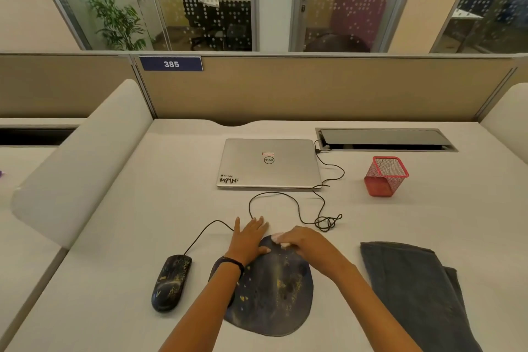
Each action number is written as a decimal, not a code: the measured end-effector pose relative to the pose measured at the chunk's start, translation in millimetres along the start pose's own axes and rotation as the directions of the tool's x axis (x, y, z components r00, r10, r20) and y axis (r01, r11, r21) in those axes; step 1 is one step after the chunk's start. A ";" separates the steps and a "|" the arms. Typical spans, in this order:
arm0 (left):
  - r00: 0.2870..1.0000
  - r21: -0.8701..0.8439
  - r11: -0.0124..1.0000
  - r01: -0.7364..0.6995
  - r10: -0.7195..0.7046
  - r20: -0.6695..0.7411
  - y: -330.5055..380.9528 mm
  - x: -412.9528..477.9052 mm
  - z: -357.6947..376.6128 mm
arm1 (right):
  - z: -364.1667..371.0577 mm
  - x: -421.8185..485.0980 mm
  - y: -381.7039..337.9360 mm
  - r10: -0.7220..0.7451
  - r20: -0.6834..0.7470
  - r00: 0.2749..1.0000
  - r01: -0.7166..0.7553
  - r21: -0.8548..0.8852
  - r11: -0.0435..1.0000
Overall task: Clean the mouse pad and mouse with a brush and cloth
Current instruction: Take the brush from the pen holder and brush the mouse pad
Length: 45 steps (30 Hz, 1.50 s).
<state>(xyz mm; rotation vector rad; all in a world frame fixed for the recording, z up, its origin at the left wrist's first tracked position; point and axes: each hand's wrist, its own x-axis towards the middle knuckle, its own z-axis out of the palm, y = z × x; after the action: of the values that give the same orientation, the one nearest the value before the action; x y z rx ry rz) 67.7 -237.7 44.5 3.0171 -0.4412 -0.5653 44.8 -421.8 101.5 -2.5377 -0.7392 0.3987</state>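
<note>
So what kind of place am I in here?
Most likely an open-plan office workstation: a partition with a number plate, a closed laptop on the desk, and a glass-walled meeting room behind.

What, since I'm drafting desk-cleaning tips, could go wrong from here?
1. The right hand holds a small pale thing, probably the brush, at the far edge of the mouse pad; dirt could be swept onto the desk towards the closed laptop.
2. The cable of the mouse runs right past the left hand; a stroke might snag it and tug the mouse.
3. Only the left hand presses the pad, so it may slide.
</note>
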 end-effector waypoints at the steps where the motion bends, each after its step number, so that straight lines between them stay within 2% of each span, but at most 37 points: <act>1: 1.000 0.001 1.000 -0.001 0.001 -0.002 -0.1 -0.2 0.6 | -1.0 -0.3 -1.6 0.007 0.018 1.000 -0.006 -0.025 1.000; 5: 1.000 -0.006 1.000 -0.003 0.003 0.000 0.1 -1.0 2.3 | -8.0 -9.0 0.2 0.072 0.019 0.997 -0.071 -0.068 0.995; 11: 1.000 0.004 1.000 -0.004 0.004 0.003 1.9 -1.2 -1.4 | -25.8 -5.3 -12.3 0.112 -0.042 0.993 -0.112 -0.007 0.994; 20: 1.000 0.028 1.000 -0.001 0.001 0.011 2.7 0.4 -0.4 | -23.6 -7.5 -15.2 0.192 0.030 0.981 -0.193 0.004 0.981; 26: 1.000 0.029 1.000 0.008 -0.009 0.010 3.4 1.5 0.3 | -24.4 0.5 -19.2 0.146 -0.086 0.985 -0.142 0.054 0.988; 29: 1.000 0.032 0.999 0.007 -0.007 0.007 3.2 0.6 0.4 | -18.3 1.2 -19.9 0.120 -0.055 0.991 -0.119 0.018 0.993; 34: 1.000 0.059 0.998 0.005 -0.005 0.003 4.1 1.0 1.8 | -27.9 -3.0 -14.9 0.174 0.008 0.985 -0.172 -0.088 0.981; 38: 1.000 0.067 0.998 0.004 -0.003 -0.004 4.9 1.6 1.6 | -29.1 2.2 -21.6 0.142 -0.094 0.985 -0.142 0.009 0.990; 42: 1.000 0.068 0.998 0.004 -0.003 -0.010 4.4 1.4 2.7 | -19.3 6.0 -23.1 0.128 -0.061 0.990 -0.126 0.035 0.991; 45: 1.000 0.085 0.996 -0.003 0.004 -0.011 3.9 1.5 2.1 | -22.0 1.8 -19.6 0.164 -0.044 0.986 -0.165 -0.017 0.986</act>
<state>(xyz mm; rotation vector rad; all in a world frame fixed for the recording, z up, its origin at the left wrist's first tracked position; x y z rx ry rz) 67.2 -241.9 42.3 3.0983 -0.4816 -0.5432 46.4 -413.8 129.8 -2.6276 -0.5225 0.3923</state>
